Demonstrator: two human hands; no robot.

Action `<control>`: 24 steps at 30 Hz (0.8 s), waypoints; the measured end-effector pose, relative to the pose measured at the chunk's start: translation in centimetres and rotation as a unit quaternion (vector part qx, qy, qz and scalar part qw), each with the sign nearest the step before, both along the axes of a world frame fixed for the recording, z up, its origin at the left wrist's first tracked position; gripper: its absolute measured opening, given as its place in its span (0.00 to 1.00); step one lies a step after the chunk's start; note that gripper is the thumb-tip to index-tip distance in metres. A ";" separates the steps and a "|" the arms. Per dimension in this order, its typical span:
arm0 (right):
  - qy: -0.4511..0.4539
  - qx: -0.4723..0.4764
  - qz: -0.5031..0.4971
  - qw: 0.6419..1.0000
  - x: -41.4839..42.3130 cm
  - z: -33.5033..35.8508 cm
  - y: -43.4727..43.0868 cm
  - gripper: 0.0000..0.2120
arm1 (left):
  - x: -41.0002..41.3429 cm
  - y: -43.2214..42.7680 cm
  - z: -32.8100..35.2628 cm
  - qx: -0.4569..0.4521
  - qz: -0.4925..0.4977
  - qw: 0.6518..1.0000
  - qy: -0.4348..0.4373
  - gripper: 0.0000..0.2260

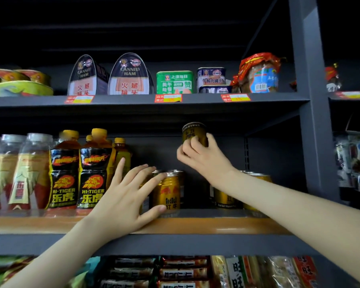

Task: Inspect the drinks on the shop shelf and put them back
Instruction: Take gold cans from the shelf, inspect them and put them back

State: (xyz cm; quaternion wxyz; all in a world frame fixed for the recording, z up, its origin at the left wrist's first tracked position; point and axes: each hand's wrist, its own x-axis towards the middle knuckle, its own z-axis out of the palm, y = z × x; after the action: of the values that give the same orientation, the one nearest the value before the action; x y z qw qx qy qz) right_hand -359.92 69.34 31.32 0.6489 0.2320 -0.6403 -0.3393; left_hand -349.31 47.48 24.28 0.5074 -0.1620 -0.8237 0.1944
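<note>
**Can Held High: Slip and Knock Risk**

Right hand point(204, 159) grasps a gold can point(193, 132) by its lower half. The can is in the air above the shelf point(216, 225), its top close under the upper shelf point(175, 107). Left hand point(129, 194) is released, fingers spread against the standing cans point(169, 192). Likely faults: the low grip may let the can slip, or the spread fingers may topple a neighbouring can.
</note>
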 end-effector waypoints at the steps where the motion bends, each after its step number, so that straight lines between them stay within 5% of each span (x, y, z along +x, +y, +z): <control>1: 0.002 -0.013 0.026 1.000 0.5 -0.2 0.2 0.34 | 0.0 0.0 0.0 -0.006 0.002 1.000 0.003 0.29; 8: 0.040 -0.062 0.207 0.976 7.6 -4.4 2.5 0.35 | 2.1 1.3 -0.8 0.087 -0.060 0.994 -0.001 0.30; 10: -0.003 -0.132 0.314 0.940 10.9 -7.1 2.2 0.34 | 4.3 2.9 -2.4 0.231 -0.195 0.952 -0.047 0.30; 11: -0.062 -0.179 0.370 0.910 13.0 -8.8 2.0 0.34 | 5.8 3.8 -3.5 0.328 -0.277 0.897 -0.101 0.29; 14: -0.287 -0.312 0.469 0.775 18.5 -14.0 1.3 0.32 | 9.3 5.6 -7.0 0.547 -0.481 0.612 -0.309 0.25; 16: -0.412 -0.362 0.509 0.664 21.2 -17.8 1.3 0.30 | 10.6 5.4 -10.3 0.623 -0.507 0.473 -0.363 0.21; 21: -0.603 -0.507 0.527 0.318 25.2 -26.3 1.6 0.27 | 13.7 4.3 -19.2 0.647 -0.466 0.329 -0.506 0.25; 24: -0.626 -0.609 0.451 0.186 26.2 -30.2 1.7 0.40 | 15.6 4.1 -23.6 0.672 -0.420 0.230 -0.564 0.28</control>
State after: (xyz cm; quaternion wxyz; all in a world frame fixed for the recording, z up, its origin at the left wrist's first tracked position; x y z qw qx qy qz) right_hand -333.72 71.08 1.13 0.0135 0.1492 -0.6271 0.7644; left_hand -333.74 51.56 0.63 -0.1573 -0.1520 -0.5388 -0.8135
